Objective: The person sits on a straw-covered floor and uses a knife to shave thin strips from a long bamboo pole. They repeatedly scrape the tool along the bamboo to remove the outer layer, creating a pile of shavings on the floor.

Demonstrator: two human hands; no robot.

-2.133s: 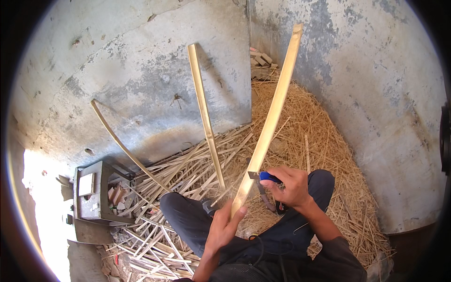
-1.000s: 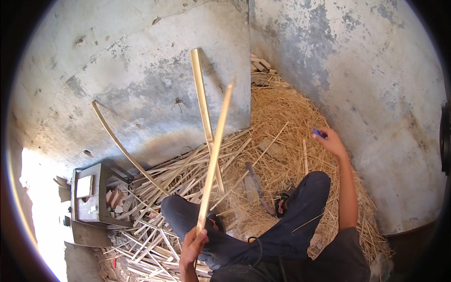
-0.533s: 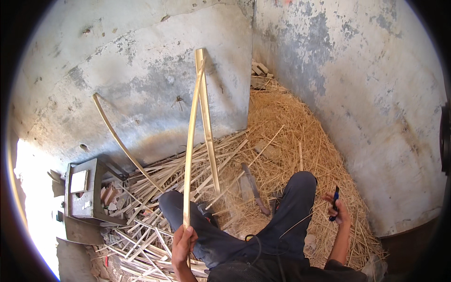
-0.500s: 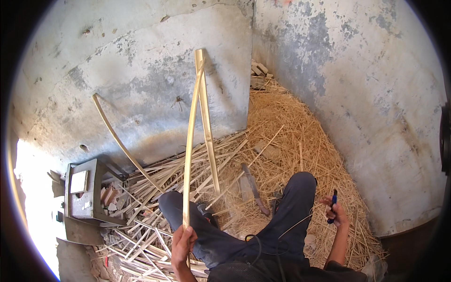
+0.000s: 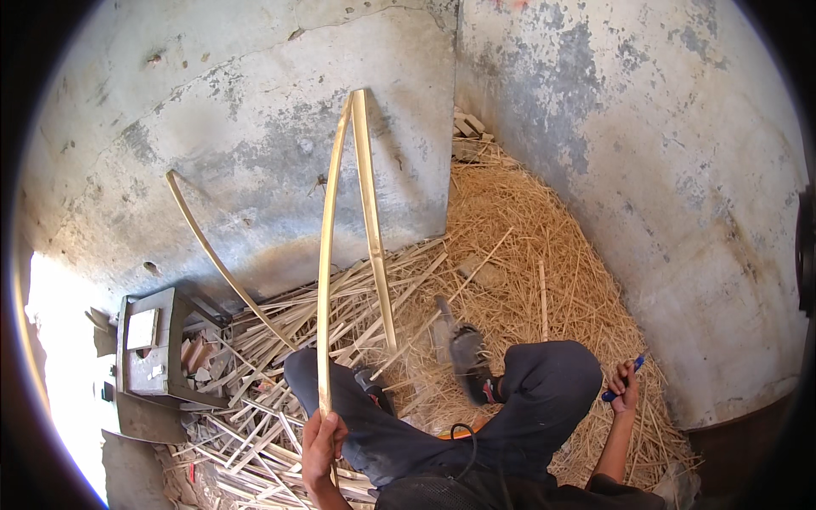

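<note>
My left hand is closed around the lower end of a long pale bamboo strip. The strip rises upright with a slight bend, its top close to that of a split bamboo piece leaning on the wall. Out to the right, beyond my knee, my right hand grips a slim blue tool. Fingers cover the tool's middle, and its exact kind cannot be made out. On the floor, a long blade is partly hidden behind my right shoe.
Straw-like shavings heap up in the wall corner. Cut bamboo strips cover the floor to the left. A metal box holding rubble stands at left. Another curved strip leans on the wall. Bricks lie at the back.
The strip's top has swung left, no longer crossing the leaning piece. My right hand has moved outward to the right with the blue tool. My right knee has lowered outward, and that shoe now shows.
</note>
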